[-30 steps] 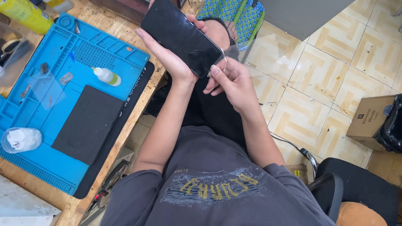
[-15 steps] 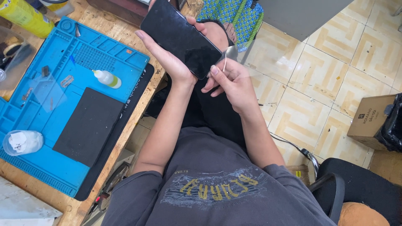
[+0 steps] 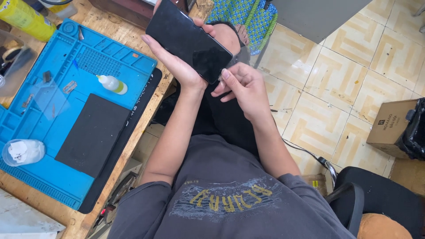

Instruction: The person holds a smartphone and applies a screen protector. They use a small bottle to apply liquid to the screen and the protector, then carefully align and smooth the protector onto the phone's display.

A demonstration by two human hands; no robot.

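Wooden counter (image 3: 110, 20) at 9 o'clock, left edge cut off. Blue work mat (image 3: 53, 115) on it, black pad (image 3: 93, 135) atop. Black phone (image 3: 188, 40) above lap, top end cut by frame. Left hand (image 3: 179, 66) cradles it, fingers wrapped behind, mostly hidden. Right hand (image 3: 243, 86) pinches clear film at phone's 5 o'clock corner; film barely discernible. Small white bottle (image 3: 113, 84) on mat.

phones: 1 black smartphone (image 3: 189, 40) | hands: 2, left hand (image 3: 177, 62) and right hand (image 3: 242, 88) | blue repair mats: 1 (image 3: 53, 71) | small white dropper bottles: 1 (image 3: 112, 84) | yellow bottles: 1, perhaps more cut off (image 3: 25, 18) | cardboard boxes: 1 (image 3: 391, 127)
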